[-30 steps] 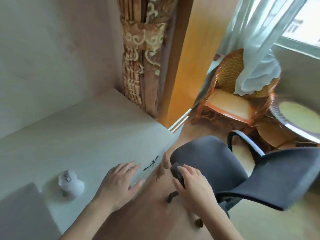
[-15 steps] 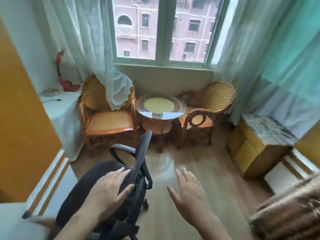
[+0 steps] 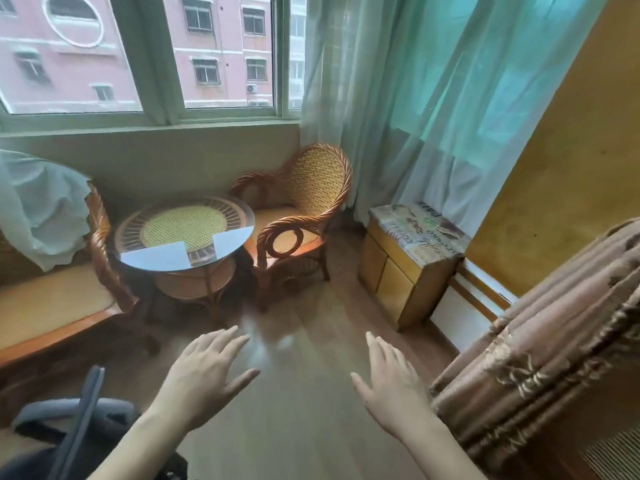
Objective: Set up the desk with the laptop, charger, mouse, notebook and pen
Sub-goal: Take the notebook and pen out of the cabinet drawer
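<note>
From where I sit, nothing of the setup shows as done: neither the desk nor the laptop, charger, mouse, notebook or pen is in view, so I cannot tell where any of them lies, and I judge the whole job still ahead. My left hand (image 3: pixel 204 379) hangs over the wooden floor (image 3: pixel 311 427) at about 7 o'clock of the picture, fingers spread wide and straight, holding nothing; my right hand (image 3: pixel 391 386) hangs at 5 o'clock, fingers straight and close together, thumb out, also holding nothing. The two are well apart and touch nothing. At 8 o'clock, in the low corner, sits the grey office chair (image 3: pixel 79 424), just beside my left forearm; I reckon it could catch my step if I turn that way. At 10 o'clock stands a round glass-topped wicker table (image 3: pixel 187 233) with a wicker armchair (image 3: pixel 311 199) behind it to the right and another wicker seat (image 3: pixel 52 299) at 9 o'clock, partly draped by a sheer curtain. At 3 o'clock a small wooden cabinet (image 3: pixel 408 265) stands against the yellow wall, under the pale green curtains (image 3: pixel 433 98). A heavy brown patterned curtain (image 3: pixel 540 351) crowds in at 4 o'clock, near my right hand. The window (image 3: pixel 138 53) fills 12 o'clock.
</note>
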